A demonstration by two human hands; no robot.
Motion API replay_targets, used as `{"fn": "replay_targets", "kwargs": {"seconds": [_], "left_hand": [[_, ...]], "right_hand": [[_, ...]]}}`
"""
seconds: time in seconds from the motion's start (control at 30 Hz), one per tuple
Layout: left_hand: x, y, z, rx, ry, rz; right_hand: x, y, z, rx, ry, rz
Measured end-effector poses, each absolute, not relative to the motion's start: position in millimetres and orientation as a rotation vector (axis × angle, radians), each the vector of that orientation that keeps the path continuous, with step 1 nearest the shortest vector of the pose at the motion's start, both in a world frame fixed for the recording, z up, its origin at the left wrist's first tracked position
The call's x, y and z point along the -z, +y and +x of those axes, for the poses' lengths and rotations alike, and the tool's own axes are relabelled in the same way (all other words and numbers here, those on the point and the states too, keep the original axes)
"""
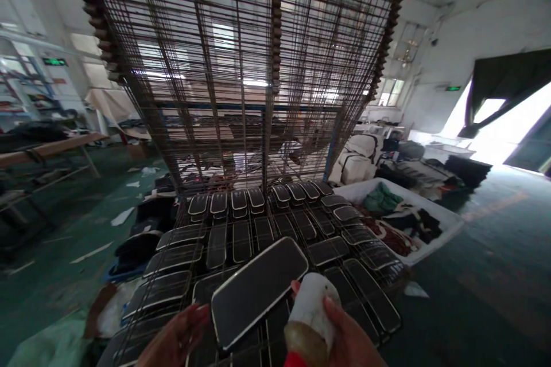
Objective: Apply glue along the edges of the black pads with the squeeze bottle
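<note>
Low in the head view, my right hand [346, 330] is wrapped round a white cylindrical object [313, 304] with a tan band and a red part at its lower end. My left hand [183, 332] is at the lower left with its fingers apart, beside the left end of a dark panel [258, 292]. Rounded corners and a pale edge mark this panel, which lies tilted over the rack. Around and beneath it, many similar dark panels [329, 250] lie in rows on the wire rack.
Wire shelves [241, 28] rise upright behind the panels. To the right stands a white bin [434, 246] with cloth in it. Dark bundles [140, 246] lie at the left, and a worktable [55, 149] stands further back.
</note>
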State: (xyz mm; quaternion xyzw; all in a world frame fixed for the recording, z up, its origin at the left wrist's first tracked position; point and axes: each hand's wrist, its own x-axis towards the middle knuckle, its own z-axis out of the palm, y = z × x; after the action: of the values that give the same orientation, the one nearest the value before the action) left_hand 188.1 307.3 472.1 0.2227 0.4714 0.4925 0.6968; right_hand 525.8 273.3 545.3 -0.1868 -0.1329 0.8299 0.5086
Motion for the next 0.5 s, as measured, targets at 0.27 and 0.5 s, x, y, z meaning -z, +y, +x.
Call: {"fn": "replay_targets", "kwargs": {"seconds": [0.27, 0.5], "left_hand": [[-616.3, 352.3, 241.4, -0.517, 0.894, 1.268], [-616.0, 341.0, 258.5, -0.599, 0.894, 1.161]], "right_hand": [[-560.4, 277.9, 524.8, -2.128, -0.487, -0.480], [-582.7, 279.1, 533.6, -1.944, -0.415, -0.493]]}}
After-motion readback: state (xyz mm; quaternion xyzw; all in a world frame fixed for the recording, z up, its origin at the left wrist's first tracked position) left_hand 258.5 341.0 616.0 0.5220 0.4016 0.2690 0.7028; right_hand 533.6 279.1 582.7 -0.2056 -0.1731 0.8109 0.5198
